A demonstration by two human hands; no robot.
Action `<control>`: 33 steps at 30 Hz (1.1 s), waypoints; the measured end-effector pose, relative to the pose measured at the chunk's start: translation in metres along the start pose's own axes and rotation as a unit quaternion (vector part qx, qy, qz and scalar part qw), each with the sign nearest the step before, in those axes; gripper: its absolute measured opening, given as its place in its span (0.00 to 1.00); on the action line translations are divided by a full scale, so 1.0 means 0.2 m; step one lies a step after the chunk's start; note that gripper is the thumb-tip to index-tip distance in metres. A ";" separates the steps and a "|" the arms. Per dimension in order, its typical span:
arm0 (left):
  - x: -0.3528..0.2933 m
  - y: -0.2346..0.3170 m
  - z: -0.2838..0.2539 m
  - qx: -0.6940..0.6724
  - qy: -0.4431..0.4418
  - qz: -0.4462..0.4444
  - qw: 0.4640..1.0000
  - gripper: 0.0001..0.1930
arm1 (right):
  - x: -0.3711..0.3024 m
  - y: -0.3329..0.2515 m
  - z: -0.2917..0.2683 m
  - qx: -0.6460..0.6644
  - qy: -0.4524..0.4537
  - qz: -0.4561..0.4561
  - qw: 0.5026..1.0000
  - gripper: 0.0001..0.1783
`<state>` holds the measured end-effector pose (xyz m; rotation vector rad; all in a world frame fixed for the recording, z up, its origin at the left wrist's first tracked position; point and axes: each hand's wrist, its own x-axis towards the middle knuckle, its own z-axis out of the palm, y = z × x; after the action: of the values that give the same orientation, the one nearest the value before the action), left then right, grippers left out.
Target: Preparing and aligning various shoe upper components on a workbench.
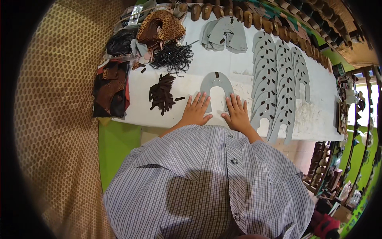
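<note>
A grey U-shaped cut piece (207, 83), perhaps a shoe upper, lies on the white-covered table right in front of me, its curve pointing away. One small dark brown strip (217, 75) sits at the top of that curve. My left hand (195, 112) rests flat with fingers spread, its fingertips at the piece's left leg. On the opposite leg are the fingertips of my right hand (237, 114), also flat and spread. Neither hand grips anything. To the left is a heap of dark brown strips (162, 94), with one strip lying apart beside it.
Overlapping columns of similar grey pieces (264, 85) cover the table's right side. A loose stack of them (225, 34) lies farther back. Black stringy trim (171, 57), leopard-print material (161, 26) and dark folded material (112, 85) crowd the left. Shoe lasts (207, 12) line the far edge.
</note>
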<state>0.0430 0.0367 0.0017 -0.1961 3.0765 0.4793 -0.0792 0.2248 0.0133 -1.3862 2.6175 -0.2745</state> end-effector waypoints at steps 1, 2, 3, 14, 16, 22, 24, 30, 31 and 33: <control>-0.01 -0.01 0.00 -0.004 -0.006 0.005 1.000 0.37 | -0.01 0.00 0.00 -0.008 0.009 0.002 1.000 0.38; -0.02 -0.01 -0.01 -0.004 -0.006 0.000 1.000 0.37 | -0.02 -0.01 0.00 -0.016 0.019 0.004 1.000 0.37; -0.04 -0.02 -0.03 -0.007 -0.007 0.016 1.000 0.35 | -0.02 -0.02 0.00 -0.015 0.017 -0.001 1.000 0.37; -0.09 -0.15 -0.32 0.004 0.188 -0.152 0.970 0.13 | 0.07 -0.09 -0.12 0.060 0.111 0.008 0.992 0.10; -0.09 -0.17 -0.34 0.011 0.176 -0.161 0.971 0.10 | 0.08 -0.09 -0.11 0.070 0.132 0.005 0.989 0.09; -0.07 -0.24 -0.33 0.064 0.114 -0.172 0.976 0.05 | 0.05 -0.07 -0.10 0.074 0.140 0.012 0.987 0.08; -0.05 -0.25 -0.32 0.044 0.109 -0.200 0.973 0.04 | 0.03 -0.06 -0.11 0.088 0.135 0.031 0.986 0.08; 0.03 -0.15 -0.29 -0.079 0.114 -0.164 0.977 0.04 | 0.07 -0.07 -0.12 0.118 0.186 -0.012 0.975 0.07; 0.05 -0.13 -0.26 -0.112 0.121 -0.143 0.976 0.05 | 0.09 -0.09 -0.14 0.118 0.186 -0.009 0.975 0.07; 0.11 -0.03 -0.24 -0.154 0.117 -0.121 0.974 0.05 | 0.15 -0.11 -0.16 0.281 0.165 -0.031 0.945 0.08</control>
<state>0.0223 0.0149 0.0445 -0.6717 3.1149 0.9812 -0.0857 0.1898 0.0486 -1.2911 2.4262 -1.2482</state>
